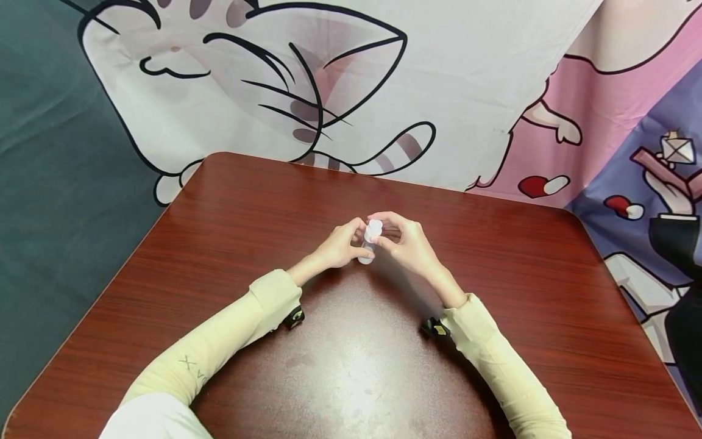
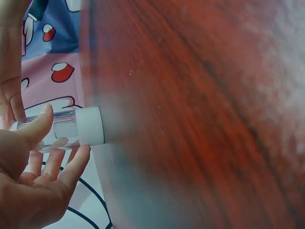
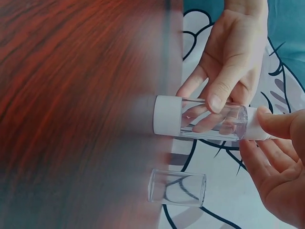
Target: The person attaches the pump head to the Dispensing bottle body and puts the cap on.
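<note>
A small clear bottle with a white base and a white top stands upright on the table. My left hand grips its clear body, thumb on one side and fingers on the other, as the left wrist view also shows. With thumb and fingertips, my right hand pinches the white top from the other side. In the right wrist view a clear cylindrical cap stands on the table close to the bottle; the right hand hides it in the head view.
The reddish-brown wooden table spreads out on all sides of the hands. Behind it hangs a cloth printed with cartoon figures. Black wrist cameras, such as the left one, sit under both pale sleeves.
</note>
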Tool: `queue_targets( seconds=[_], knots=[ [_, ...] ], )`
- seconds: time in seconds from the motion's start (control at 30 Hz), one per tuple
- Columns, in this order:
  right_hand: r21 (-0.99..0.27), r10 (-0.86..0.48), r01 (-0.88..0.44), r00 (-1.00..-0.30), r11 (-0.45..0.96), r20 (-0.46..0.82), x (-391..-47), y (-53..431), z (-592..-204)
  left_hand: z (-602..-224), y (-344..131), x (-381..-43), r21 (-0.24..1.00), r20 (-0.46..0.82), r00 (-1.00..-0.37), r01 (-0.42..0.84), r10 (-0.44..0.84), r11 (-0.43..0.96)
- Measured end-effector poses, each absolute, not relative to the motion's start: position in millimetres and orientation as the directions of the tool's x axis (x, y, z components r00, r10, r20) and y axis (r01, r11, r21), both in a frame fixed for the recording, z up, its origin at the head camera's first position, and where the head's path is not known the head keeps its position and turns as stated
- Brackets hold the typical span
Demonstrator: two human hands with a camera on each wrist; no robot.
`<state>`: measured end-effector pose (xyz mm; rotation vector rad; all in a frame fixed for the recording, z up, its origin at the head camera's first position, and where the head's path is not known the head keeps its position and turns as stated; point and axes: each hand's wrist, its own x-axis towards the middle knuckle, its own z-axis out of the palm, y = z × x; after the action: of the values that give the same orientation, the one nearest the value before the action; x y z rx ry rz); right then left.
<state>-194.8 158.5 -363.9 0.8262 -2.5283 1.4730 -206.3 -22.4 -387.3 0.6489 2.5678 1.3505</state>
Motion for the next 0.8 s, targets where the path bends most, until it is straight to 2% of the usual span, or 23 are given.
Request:
queue_targets(
  seconds=[0.3, 0.57, 0.8],
  knots=[
    [-0.739, -0.349, -0.530, -0.844, 0.416, 0.408, -194, 155, -369, -408, -23, -215, 0.811, 0.166, -0.867, 0.390, 0.469, 0.436],
    [-0.706, -0.229, -0.507, -0.859, 0.494, 0.457, -186, 145, -373, -389, -20, -201, 0.806, 0.135, -0.885, 0.360, 0.446, 0.470],
    [-0.683, -0.209, -0.507, -0.855, 0.526, 0.474, -184, 143, -374, -390, -19, -201, 0.820, 0.123, -0.887, 0.344, 0.444, 0.458]
  ],
)
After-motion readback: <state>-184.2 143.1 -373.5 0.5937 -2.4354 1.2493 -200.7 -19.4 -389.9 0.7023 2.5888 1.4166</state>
